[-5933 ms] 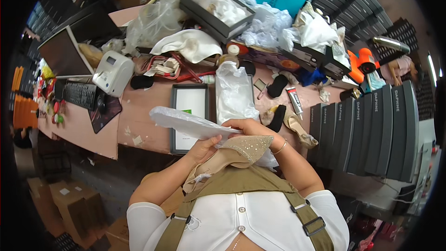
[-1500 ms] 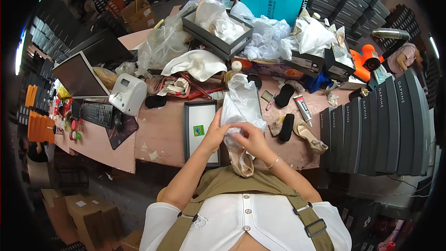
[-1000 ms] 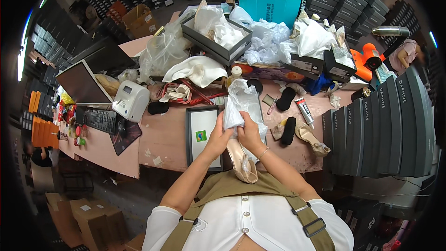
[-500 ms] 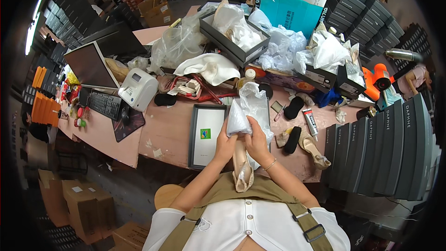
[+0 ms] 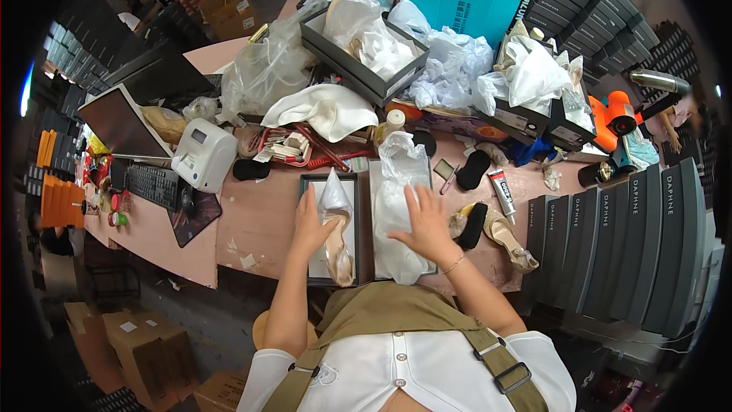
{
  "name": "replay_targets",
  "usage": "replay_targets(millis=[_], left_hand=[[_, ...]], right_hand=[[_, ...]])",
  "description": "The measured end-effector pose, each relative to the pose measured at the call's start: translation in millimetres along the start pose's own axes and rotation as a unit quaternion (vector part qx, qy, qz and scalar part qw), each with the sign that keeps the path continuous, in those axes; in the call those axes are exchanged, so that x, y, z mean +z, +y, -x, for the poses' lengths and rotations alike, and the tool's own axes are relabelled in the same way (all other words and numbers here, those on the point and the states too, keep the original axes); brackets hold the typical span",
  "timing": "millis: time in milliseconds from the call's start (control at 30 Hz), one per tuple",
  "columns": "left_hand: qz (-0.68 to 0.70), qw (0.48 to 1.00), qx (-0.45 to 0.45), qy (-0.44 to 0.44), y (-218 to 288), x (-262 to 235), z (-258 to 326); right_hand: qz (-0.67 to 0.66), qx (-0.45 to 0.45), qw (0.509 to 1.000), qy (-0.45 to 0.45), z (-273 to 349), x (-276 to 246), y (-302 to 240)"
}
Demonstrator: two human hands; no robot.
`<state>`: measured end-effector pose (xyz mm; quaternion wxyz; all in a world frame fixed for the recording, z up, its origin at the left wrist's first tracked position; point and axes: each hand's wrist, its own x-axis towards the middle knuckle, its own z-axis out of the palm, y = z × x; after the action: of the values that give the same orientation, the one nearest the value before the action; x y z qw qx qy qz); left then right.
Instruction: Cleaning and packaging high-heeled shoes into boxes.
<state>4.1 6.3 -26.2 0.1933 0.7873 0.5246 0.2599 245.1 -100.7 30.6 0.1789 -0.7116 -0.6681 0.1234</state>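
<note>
Shoe (image 5: 338, 248) lies in box (image 5: 308, 271), plastic bag (image 5: 396, 214) just right.

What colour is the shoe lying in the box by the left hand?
The pointed high-heeled shoe is pale beige, almost nude pink. The head view shows it best.

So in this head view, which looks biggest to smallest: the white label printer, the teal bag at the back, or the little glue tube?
1. Teal bag, clearly largest.
2. White label printer.
3. Glue tube, smallest.
The bag lies farther from the camera, so its lead is probably understated.
</note>
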Motion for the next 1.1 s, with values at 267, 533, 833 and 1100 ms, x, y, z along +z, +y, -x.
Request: replay_targets(millis=[267, 533, 833, 1100], left_hand=[[0.527, 0.785, -0.269, -0.185, 91.5, 44.7, -13.5], [0.431, 0.892, -0.105, -0.091, 55.2, 47.7, -39.8], [0.229, 0.879, 0.075, -0.412, 115.2, -88.8, -29.8], [0.279, 0.897, -0.090, -0.331, 15.9, -79.8, 1.8]], right_hand=[[-0.049, -0.065, 0.997, -0.019, 18.2, -5.3, 19.0], [-0.128, -0.043, 0.990, -0.039, 41.1, -23.7, 16.3], [-0.115, -0.142, 0.983, 0.033, 2.8, -108.0, 20.9], [-0.225, 0.038, 0.973, 0.025, 52.6, -104.9, 73.7]])
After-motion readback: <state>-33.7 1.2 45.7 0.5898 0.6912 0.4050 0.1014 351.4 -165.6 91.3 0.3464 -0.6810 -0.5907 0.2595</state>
